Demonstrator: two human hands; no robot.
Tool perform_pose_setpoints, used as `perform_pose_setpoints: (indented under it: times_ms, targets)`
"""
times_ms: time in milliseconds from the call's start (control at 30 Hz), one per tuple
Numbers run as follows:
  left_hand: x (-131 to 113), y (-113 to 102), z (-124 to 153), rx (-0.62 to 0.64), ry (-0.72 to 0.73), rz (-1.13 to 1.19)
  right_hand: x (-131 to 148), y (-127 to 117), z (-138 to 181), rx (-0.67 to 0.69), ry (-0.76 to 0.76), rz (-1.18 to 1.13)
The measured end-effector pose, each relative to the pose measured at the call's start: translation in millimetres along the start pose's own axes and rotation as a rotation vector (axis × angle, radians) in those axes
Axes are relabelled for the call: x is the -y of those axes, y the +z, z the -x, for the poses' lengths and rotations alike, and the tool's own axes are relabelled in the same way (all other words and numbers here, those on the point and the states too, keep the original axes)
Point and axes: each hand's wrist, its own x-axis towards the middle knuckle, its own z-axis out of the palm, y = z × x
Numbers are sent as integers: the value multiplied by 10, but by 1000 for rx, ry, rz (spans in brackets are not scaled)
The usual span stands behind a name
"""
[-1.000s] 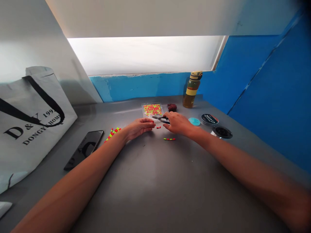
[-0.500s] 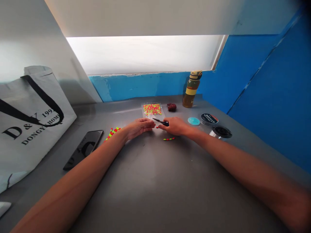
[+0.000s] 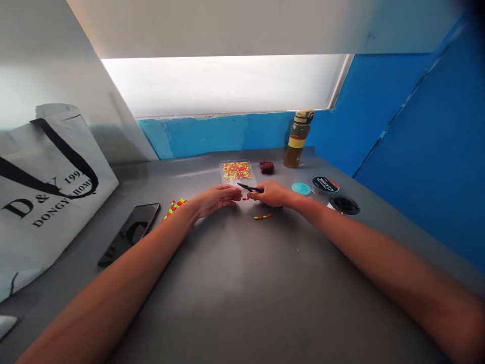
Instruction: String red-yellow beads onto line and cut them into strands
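Pliers (image 3: 250, 188) sit in the right grip (image 3: 275, 193), its fingers wrapped around the dark handles, and the slim tips point left toward the left grip (image 3: 214, 200). That left grip is narrow, thumb and fingers brought together near the plier tips; whether anything fine is pinched there, I cannot tell. Small red beads (image 3: 245, 198) lie on the gray surface (image 3: 242, 283) just below the pliers, between the two hands. Nearer the viewer is a short row of green and red beads (image 3: 262, 217). Behind the hands lies a clear packet (image 3: 236, 170) of red and yellow-green beads, with a dark red bundle (image 3: 267, 167) to its right. By the left wrist is a bead cluster (image 3: 175, 207), near a black phone (image 3: 130, 234). Past the right hand lie a light-blue disc (image 3: 301, 189), a round labeled case (image 3: 325, 184) and a black-topped spool (image 3: 344, 205). An upright bottle (image 3: 296, 146) stands farther back; a white bag (image 3: 56, 177) stands far left.
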Motion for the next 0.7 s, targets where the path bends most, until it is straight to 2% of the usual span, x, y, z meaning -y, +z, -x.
perform_pose_setpoints:
  times_ms: [133, 300, 367, 467, 600, 700]
  targets:
    - [11, -32, 2, 40, 13, 3, 59, 43, 2, -14, -24, -30]
    - [21, -43, -10, 16, 33, 182, 124, 56, -9, -127, -8, -180]
    - [7, 35, -10, 29, 27, 226, 150, 45, 6, -139, -3, -281]
    - [-10, 230, -2, 132, -30, 253, 202, 41, 49, -149, -64, -366]
    - [9, 423, 11, 266, -61, 254, 272, 67, 98, -239, -202, -332]
    - [26, 437, 19, 258, -72, 268, 293, 80, 103, -255, -227, -286]
